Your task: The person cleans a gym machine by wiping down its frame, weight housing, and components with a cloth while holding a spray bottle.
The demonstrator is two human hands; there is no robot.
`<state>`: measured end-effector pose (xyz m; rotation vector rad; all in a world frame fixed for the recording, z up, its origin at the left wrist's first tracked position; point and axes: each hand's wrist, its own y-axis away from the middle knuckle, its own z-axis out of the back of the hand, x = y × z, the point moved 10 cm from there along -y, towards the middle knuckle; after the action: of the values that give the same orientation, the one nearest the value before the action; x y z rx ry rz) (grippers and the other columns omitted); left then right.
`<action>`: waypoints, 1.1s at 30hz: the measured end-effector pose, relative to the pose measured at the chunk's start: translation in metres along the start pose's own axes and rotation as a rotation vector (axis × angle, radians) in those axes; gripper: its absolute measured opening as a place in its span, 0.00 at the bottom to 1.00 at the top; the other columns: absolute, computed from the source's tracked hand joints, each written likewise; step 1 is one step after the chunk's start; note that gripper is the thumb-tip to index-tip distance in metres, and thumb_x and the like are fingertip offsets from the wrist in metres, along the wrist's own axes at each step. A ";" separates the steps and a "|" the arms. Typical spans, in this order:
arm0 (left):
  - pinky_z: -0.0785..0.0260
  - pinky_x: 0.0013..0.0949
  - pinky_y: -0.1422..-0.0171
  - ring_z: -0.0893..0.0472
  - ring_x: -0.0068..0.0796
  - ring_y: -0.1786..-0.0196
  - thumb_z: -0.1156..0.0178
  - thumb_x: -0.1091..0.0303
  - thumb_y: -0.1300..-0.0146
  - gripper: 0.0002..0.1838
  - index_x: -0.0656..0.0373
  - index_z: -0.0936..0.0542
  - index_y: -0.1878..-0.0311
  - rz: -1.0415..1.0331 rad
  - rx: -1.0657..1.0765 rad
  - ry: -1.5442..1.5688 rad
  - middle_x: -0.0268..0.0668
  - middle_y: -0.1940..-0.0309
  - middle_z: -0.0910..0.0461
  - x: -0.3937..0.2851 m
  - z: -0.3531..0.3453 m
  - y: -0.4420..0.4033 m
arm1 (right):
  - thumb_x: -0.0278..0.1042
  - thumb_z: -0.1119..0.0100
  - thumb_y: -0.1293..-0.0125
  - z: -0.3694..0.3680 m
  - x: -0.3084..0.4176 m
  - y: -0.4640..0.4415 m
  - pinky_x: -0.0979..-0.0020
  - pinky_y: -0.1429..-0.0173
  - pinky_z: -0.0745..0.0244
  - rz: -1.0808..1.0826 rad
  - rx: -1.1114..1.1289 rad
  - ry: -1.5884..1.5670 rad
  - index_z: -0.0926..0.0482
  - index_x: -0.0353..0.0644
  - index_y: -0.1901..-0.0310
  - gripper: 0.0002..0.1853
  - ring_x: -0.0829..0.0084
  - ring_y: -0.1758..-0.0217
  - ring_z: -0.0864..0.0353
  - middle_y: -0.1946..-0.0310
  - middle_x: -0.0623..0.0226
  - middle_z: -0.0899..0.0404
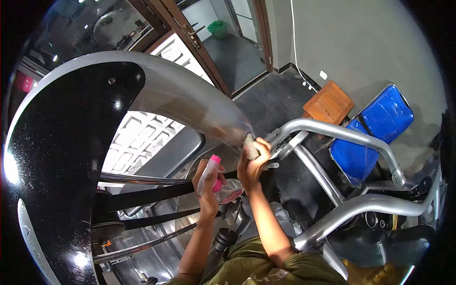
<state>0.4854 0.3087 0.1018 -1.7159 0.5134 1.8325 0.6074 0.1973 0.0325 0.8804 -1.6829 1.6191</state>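
Item 1, L hand: fingers curled round the sprayer head of the bottle, a closed grip. Bottle is clear w/ pink tip and pink liquid; body tilted, lying toward the R hand. I hold it off the arch, near its lower R end.

Item 2, R hand: mostly closed, cloth pinched btwn thumb & fingers. Cloth is pale, bunched, at the lower R end of the arch; can't tell how hard I've got it pressed.

Item 3, arch: grey, curved, glossy; black panel along its L part, 1 screw nr the panel's top R corner.

Item 4, tubes: silver, bent, R of the hands. Black straps & chrome bars to the L.

Item 5, outer area: wooden stool on the dark floor, beside blue seats nr the grey wall. Green bin seen thru the doorway, top ctr.
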 end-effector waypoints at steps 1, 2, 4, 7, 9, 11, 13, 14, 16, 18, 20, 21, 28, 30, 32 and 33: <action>0.37 0.29 0.69 0.26 0.23 0.73 0.47 0.42 0.34 0.26 0.61 0.22 0.60 0.002 0.003 -0.001 0.33 0.69 0.25 0.001 0.000 0.000 | 0.29 0.43 0.28 -0.002 0.012 0.000 0.54 0.38 0.33 0.109 0.030 -0.038 0.33 0.38 0.43 0.16 0.52 0.45 0.27 0.48 0.49 0.30; 0.37 0.29 0.69 0.25 0.23 0.73 0.47 0.42 0.34 0.27 0.61 0.22 0.60 -0.003 0.007 -0.020 0.34 0.69 0.25 0.005 0.001 -0.001 | 0.24 0.41 0.32 -0.004 0.007 0.010 0.54 0.37 0.34 0.138 0.075 0.019 0.32 0.41 0.46 0.15 0.52 0.44 0.27 0.50 0.51 0.29; 0.37 0.29 0.69 0.25 0.24 0.73 0.47 0.42 0.34 0.27 0.61 0.22 0.60 -0.006 0.018 -0.040 0.34 0.69 0.25 0.005 0.001 -0.001 | 0.23 0.42 0.34 -0.004 -0.018 0.037 0.55 0.37 0.34 0.147 0.117 0.101 0.31 0.41 0.47 0.15 0.52 0.45 0.27 0.50 0.51 0.29; 0.36 0.29 0.68 0.25 0.24 0.73 0.46 0.43 0.35 0.26 0.62 0.22 0.60 0.022 -0.006 -0.033 0.34 0.68 0.24 0.004 0.002 0.000 | 0.24 0.44 0.32 -0.004 -0.073 0.091 0.59 0.38 0.33 0.071 0.192 0.197 0.30 0.41 0.47 0.14 0.58 0.47 0.26 0.51 0.53 0.28; 0.35 0.30 0.67 0.25 0.25 0.73 0.45 0.43 0.35 0.26 0.62 0.22 0.60 0.039 0.001 -0.023 0.35 0.68 0.24 0.009 0.002 0.000 | 0.39 0.43 0.26 0.010 -0.142 0.121 0.59 0.38 0.30 -0.577 0.067 -0.068 0.29 0.39 0.45 0.15 0.54 0.43 0.24 0.50 0.52 0.25; 0.35 0.29 0.67 0.26 0.24 0.73 0.45 0.43 0.35 0.26 0.63 0.22 0.60 0.049 -0.001 0.002 0.35 0.68 0.24 0.009 -0.001 -0.001 | 0.43 0.44 0.24 0.001 -0.177 0.140 0.61 0.37 0.31 -0.737 0.029 -0.242 0.30 0.36 0.41 0.20 0.60 0.42 0.24 0.47 0.54 0.25; 0.36 0.29 0.67 0.26 0.24 0.73 0.45 0.43 0.35 0.26 0.63 0.22 0.60 0.060 -0.007 0.030 0.36 0.68 0.24 0.011 -0.001 -0.001 | 0.41 0.43 0.24 0.014 -0.125 0.070 0.64 0.38 0.30 -0.562 -0.097 -0.257 0.31 0.35 0.38 0.22 0.65 0.44 0.24 0.48 0.58 0.24; 0.37 0.29 0.66 0.26 0.23 0.72 0.45 0.46 0.33 0.24 0.63 0.22 0.61 0.040 0.026 0.016 0.35 0.67 0.25 0.009 -0.005 -0.001 | 0.37 0.43 0.24 0.011 -0.121 0.045 0.66 0.39 0.30 -0.638 -0.038 -0.212 0.28 0.35 0.40 0.18 0.68 0.46 0.23 0.51 0.60 0.23; 0.39 0.28 0.65 0.26 0.22 0.71 0.46 0.48 0.31 0.23 0.63 0.22 0.61 0.025 0.061 0.002 0.34 0.66 0.27 0.011 -0.007 -0.001 | 0.35 0.44 0.25 0.006 -0.092 -0.002 0.67 0.40 0.30 -0.538 0.045 -0.225 0.25 0.35 0.44 0.15 0.68 0.47 0.23 0.52 0.61 0.23; 0.39 0.29 0.65 0.27 0.22 0.71 0.45 0.46 0.32 0.24 0.63 0.21 0.61 0.073 0.089 0.036 0.33 0.68 0.27 0.023 -0.011 0.000 | 0.30 0.43 0.27 0.005 -0.047 -0.043 0.68 0.44 0.30 -0.360 0.174 -0.179 0.20 0.35 0.52 0.09 0.67 0.52 0.22 0.56 0.63 0.22; 0.38 0.29 0.64 0.27 0.22 0.71 0.44 0.45 0.32 0.25 0.62 0.21 0.61 0.110 0.090 0.020 0.33 0.69 0.27 0.029 -0.015 0.000 | 0.29 0.43 0.28 0.003 -0.064 -0.035 0.68 0.45 0.30 -0.395 0.150 -0.231 0.19 0.35 0.52 0.09 0.67 0.53 0.21 0.58 0.62 0.22; 0.38 0.29 0.64 0.27 0.23 0.71 0.44 0.43 0.32 0.26 0.62 0.21 0.61 0.148 0.088 0.002 0.32 0.70 0.28 0.035 -0.017 0.002 | 0.28 0.43 0.29 0.002 -0.079 -0.026 0.68 0.46 0.29 -0.432 0.129 -0.285 0.19 0.35 0.51 0.09 0.66 0.54 0.21 0.59 0.62 0.22; 0.37 0.30 0.65 0.27 0.23 0.71 0.45 0.45 0.32 0.25 0.63 0.22 0.61 0.115 0.133 0.055 0.33 0.69 0.29 0.063 -0.031 0.001 | 0.28 0.43 0.26 0.001 -0.238 0.070 0.73 0.46 0.30 -0.972 0.299 -0.021 0.19 0.35 0.54 0.07 0.76 0.55 0.23 0.62 0.68 0.18; 0.37 0.30 0.65 0.27 0.23 0.71 0.46 0.45 0.32 0.25 0.64 0.22 0.61 0.100 0.145 0.035 0.34 0.67 0.29 0.067 -0.031 0.003 | 0.29 0.43 0.26 -0.006 -0.223 0.051 0.73 0.47 0.29 -0.835 0.285 -0.133 0.19 0.35 0.53 0.08 0.77 0.55 0.23 0.61 0.69 0.18; 0.36 0.30 0.65 0.27 0.23 0.70 0.46 0.46 0.31 0.25 0.65 0.22 0.61 0.092 0.148 0.015 0.35 0.66 0.29 0.071 -0.030 0.001 | 0.28 0.45 0.26 -0.010 -0.173 0.014 0.73 0.45 0.28 -0.622 0.314 -0.209 0.18 0.34 0.52 0.09 0.76 0.53 0.21 0.58 0.68 0.16; 0.36 0.30 0.65 0.27 0.23 0.70 0.46 0.46 0.31 0.25 0.65 0.22 0.61 0.101 0.147 0.012 0.35 0.66 0.29 0.071 -0.031 0.001 | 0.28 0.45 0.26 -0.010 -0.156 0.005 0.73 0.45 0.28 -0.631 0.316 -0.207 0.18 0.34 0.52 0.09 0.76 0.53 0.21 0.58 0.68 0.16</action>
<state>0.5079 0.2989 0.0283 -1.6296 0.7328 1.8063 0.6924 0.2127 -0.0975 1.5932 -1.1052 1.3890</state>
